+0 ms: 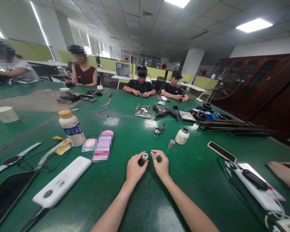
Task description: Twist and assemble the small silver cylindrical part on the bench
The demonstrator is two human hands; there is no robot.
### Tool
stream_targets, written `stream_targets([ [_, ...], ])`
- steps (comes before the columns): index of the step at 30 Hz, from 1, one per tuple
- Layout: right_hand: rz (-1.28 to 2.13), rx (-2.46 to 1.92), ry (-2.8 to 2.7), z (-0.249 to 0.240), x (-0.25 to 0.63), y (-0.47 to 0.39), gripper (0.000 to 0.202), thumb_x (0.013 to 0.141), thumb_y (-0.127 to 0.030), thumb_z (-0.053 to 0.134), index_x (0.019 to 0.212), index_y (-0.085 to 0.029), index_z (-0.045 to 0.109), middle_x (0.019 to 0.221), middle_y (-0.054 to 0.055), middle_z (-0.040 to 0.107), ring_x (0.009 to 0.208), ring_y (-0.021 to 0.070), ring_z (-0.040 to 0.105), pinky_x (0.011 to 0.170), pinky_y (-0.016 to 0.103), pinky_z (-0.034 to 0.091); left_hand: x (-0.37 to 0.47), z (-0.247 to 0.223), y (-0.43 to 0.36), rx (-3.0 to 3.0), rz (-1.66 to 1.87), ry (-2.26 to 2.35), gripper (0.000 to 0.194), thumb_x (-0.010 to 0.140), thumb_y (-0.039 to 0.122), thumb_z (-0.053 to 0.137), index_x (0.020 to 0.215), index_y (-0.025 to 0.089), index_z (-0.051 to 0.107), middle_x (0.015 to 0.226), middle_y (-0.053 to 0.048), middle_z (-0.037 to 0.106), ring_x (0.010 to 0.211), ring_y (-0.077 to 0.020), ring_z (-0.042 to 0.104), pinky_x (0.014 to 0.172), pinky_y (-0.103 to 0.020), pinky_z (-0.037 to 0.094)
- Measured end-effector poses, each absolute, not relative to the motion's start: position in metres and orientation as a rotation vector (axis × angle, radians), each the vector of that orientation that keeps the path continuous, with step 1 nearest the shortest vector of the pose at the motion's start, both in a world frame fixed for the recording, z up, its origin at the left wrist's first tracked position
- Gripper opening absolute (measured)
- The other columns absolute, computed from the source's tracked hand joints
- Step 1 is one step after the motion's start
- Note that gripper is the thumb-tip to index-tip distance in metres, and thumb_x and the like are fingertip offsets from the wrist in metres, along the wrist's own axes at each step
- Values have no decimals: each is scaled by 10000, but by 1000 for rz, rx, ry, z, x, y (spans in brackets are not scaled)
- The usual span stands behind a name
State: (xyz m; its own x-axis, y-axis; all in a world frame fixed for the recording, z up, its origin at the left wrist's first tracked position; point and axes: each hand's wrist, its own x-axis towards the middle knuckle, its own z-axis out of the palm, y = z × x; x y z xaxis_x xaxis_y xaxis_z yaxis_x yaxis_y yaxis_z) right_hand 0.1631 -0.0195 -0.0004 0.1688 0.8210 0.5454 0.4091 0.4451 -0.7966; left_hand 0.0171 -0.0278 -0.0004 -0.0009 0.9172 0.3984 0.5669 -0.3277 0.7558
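My left hand (136, 168) is closed around a small metal cylinder (145, 156), which stands upright with its round top facing up. Just to the right, my right hand (161, 164) has its thumb and fingertips brought together in a pinch, a little apart from the cylinder; anything between those fingertips is too small to make out. A second grey metal cylinder (171, 144) stands on the green table (125, 138) beyond my right hand, beside a small white jar (182, 136) with a dark top. Small dark metal parts (157, 131) lie farther back.
A bottle (72, 128), a pink-purple packet (103, 145) and a white power bank (62, 182) are on the left. Farther back lie a circuit board (142, 111) and power drills (160, 111). A phone (221, 151) and another person's hand (284, 174) are on the right. Several people sit around.
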Motion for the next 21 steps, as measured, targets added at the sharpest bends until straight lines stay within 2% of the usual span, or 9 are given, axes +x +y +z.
stream_targets([
  [7,347,-1035,-1537,-5,149,-22,206,879,-235,543,674,-238,532,892,57,715,897,203,668,828,357,516,17,1,-28,1954,1187,1491,366,796,220,609,1155,251,674,1047,-40,734,964,-224,660,849,-350,503],
  [21,347,-982,-1483,-10,148,-19,62,869,-222,591,816,-235,562,887,39,714,868,193,688,815,351,545,17,3,-29,1984,1123,1497,347,811,261,591,1148,247,675,1018,-39,738,941,-232,658,821,-366,489],
])
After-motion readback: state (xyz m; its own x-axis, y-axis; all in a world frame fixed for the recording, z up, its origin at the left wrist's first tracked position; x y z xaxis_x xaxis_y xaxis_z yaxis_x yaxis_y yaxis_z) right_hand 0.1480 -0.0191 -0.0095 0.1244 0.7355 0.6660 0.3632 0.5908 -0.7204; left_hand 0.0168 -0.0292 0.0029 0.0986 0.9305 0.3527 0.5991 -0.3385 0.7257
